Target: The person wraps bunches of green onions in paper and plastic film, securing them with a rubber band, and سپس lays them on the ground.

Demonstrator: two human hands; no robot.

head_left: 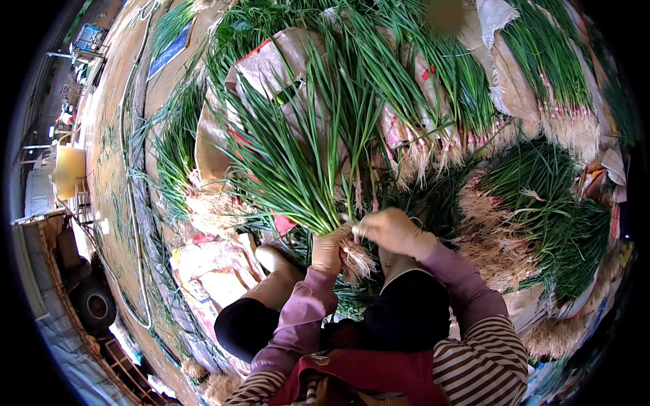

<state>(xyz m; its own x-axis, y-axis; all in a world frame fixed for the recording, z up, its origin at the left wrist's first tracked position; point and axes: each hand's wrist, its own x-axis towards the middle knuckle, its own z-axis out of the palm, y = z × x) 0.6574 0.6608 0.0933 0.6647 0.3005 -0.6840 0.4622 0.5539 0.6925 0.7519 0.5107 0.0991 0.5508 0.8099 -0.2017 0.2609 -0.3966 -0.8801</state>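
Note:
A fanned bunch of green onions (298, 176) rises from my left hand (328, 252), which is wrapped round the lower stalks. Pale roots (357, 262) of the bunch hang out to the right of that hand. Close beside them is my right hand (394, 231), its fingers drawn together at the base of the stalks. What the right fingers pinch is too small to make out. Both hands wear tan gloves. The bunch's long leaves spread up and to the left, over sacking (271, 64).
More green onions (386, 68) lie in rows on sacks ahead. A heap with tangled roots (497, 237) is at my right, and another bunch (177, 145) lies left. A hose (128, 135) runs along the ground at left. A wheeled vehicle (95, 304) stands at lower left.

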